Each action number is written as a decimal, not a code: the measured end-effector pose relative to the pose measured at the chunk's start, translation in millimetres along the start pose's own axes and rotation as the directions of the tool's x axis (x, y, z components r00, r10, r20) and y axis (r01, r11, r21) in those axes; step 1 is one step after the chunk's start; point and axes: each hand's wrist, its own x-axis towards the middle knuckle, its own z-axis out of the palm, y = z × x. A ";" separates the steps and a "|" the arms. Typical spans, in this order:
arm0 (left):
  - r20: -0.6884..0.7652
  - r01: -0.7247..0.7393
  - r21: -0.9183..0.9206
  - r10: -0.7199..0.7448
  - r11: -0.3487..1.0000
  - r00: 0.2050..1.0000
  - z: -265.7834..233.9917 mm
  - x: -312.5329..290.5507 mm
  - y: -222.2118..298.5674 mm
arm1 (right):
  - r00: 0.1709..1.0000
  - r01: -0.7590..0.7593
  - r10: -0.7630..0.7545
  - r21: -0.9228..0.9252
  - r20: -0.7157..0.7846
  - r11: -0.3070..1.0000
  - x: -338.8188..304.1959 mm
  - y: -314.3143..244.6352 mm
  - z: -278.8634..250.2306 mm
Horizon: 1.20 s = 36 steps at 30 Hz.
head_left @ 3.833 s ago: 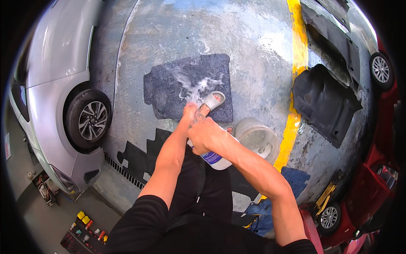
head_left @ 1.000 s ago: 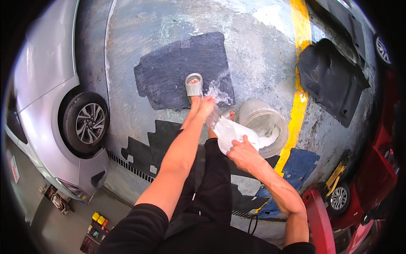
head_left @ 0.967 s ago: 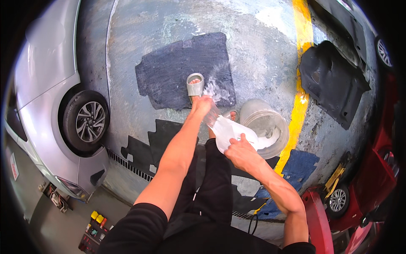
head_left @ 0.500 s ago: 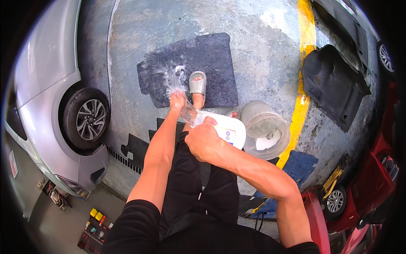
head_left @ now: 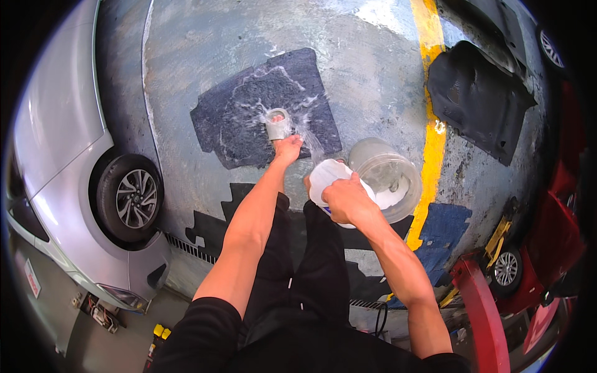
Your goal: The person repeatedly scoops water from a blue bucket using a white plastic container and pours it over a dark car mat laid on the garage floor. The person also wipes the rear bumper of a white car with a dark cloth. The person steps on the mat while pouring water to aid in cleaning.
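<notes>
My right hand (head_left: 350, 198) grips a white plastic container (head_left: 328, 176), which is tilted so that water (head_left: 311, 142) pours from its mouth toward the mat. Just left of the stream is my left hand (head_left: 288, 150), empty, with fingers extended beside my sandalled foot. The grey slide sandal (head_left: 278, 126) is planted on the dark carpet mat (head_left: 217, 118), and water spreads and splashes around it. To the right of the container stands a translucent bucket (head_left: 407, 186) with something white inside.
A silver car (head_left: 68, 180) is parked at left. Black moulded liners (head_left: 476, 93) lie beyond a yellow floor line (head_left: 430, 143). A blue mat piece (head_left: 444, 233) and more black mats (head_left: 211, 230) lie nearby, by a floor drain (head_left: 186, 247). A red car (head_left: 528, 273) is at right.
My left hand has moved right, to the other side of my sandalled foot. The container has turned, and its stream now falls right of the foot. Water has spread across the mat.
</notes>
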 end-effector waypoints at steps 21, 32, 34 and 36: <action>0.074 0.212 -0.143 -0.203 0.967 0.976 -187.6 -37.8 -46.3 | 0.593 -0.553 0.803 0.754 0.059 0.353 -74.9 122.9 138.3; 0.098 0.372 -0.251 -0.359 0.894 0.928 -308.2 -22.4 -36.8 | 0.551 -0.441 0.768 0.895 0.327 -0.065 -23.7 87.0 126.9; 0.116 0.352 -0.258 -0.333 0.900 0.936 -327.1 -20.1 -30.4 | 0.603 -0.284 0.737 0.946 0.305 -0.159 -22.2 76.1 112.0; 0.133 0.359 -0.265 -0.335 0.895 0.933 -341.9 -13.9 -22.9 | 0.616 -0.209 0.724 0.950 0.311 -0.230 -21.2 67.6 95.4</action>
